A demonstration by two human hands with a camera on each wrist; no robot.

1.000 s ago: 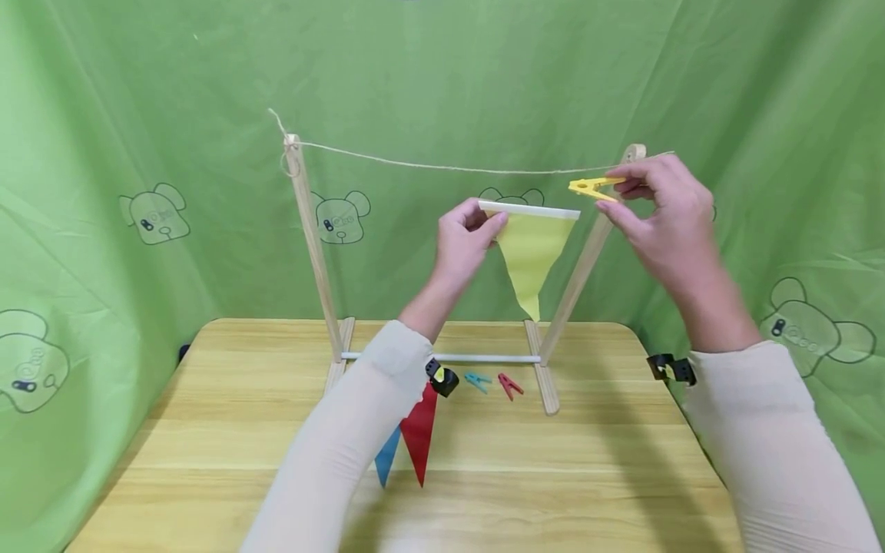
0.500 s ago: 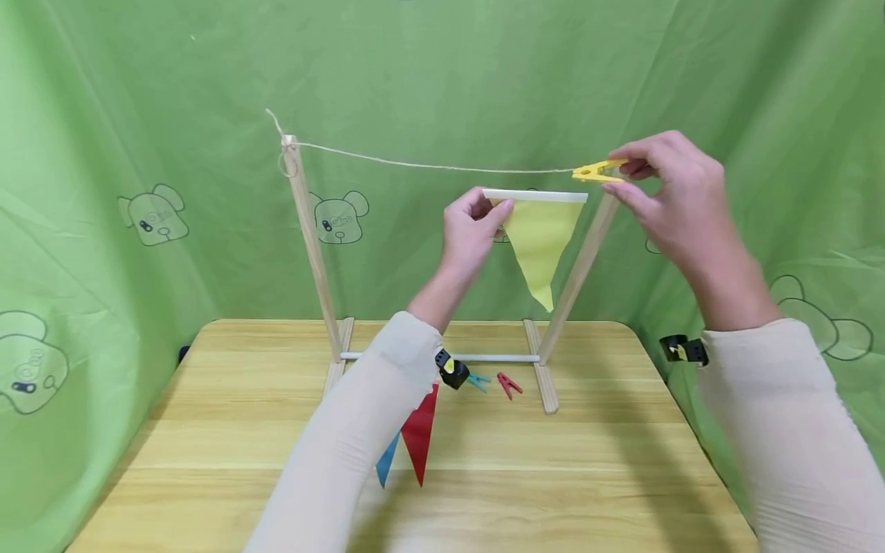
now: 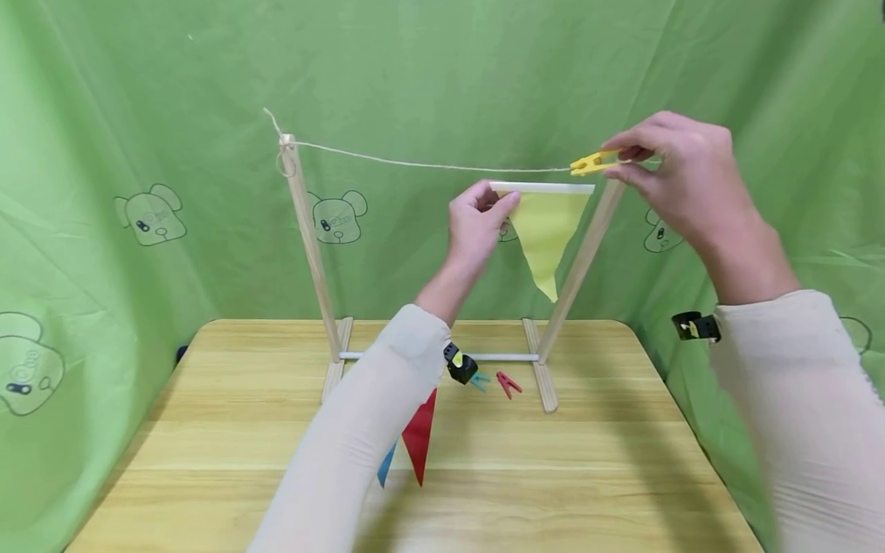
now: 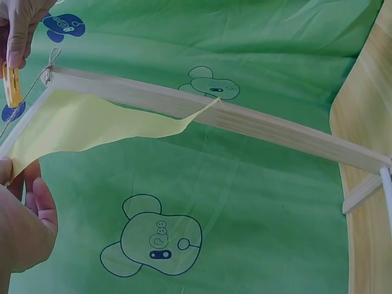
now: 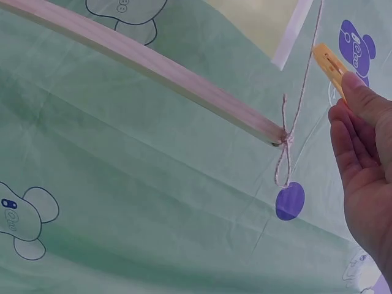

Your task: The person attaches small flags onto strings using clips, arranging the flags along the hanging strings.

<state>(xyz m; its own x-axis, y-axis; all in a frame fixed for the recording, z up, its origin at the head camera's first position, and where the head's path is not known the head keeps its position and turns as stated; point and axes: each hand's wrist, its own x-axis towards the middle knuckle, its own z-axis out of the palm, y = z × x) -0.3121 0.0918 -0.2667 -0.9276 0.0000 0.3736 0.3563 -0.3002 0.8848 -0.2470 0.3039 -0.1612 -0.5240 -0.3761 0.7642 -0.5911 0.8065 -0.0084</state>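
Observation:
My left hand point(image 3: 477, 223) pinches a yellow triangular pennant point(image 3: 551, 226) by the left end of its white top edge. The pennant hangs point down, its top edge just under the string point(image 3: 415, 164). Between thumb and fingers, my right hand point(image 3: 691, 169) holds a yellow clothespin point(image 3: 589, 163) by its handles. The clothespin's tip is at the string near the right post, above the pennant's right corner. In the right wrist view the clothespin point(image 5: 331, 66) stands beside the string, apart from the pennant point(image 5: 260, 24).
The string runs between the left post point(image 3: 309, 246) and right post point(image 3: 584, 261) of a wooden stand. On the table point(image 3: 553, 476) lie a red clothespin point(image 3: 508, 384), a teal clothespin point(image 3: 480, 380), a red pennant point(image 3: 419, 442) and a blue pennant point(image 3: 386, 467), both partly hidden by the left sleeve.
The left hand has raised the yellow pennant up and slightly right, toward the string. The right hand has lifted the yellow clothespin from below the string up to it, and its handles are squeezed closer together.

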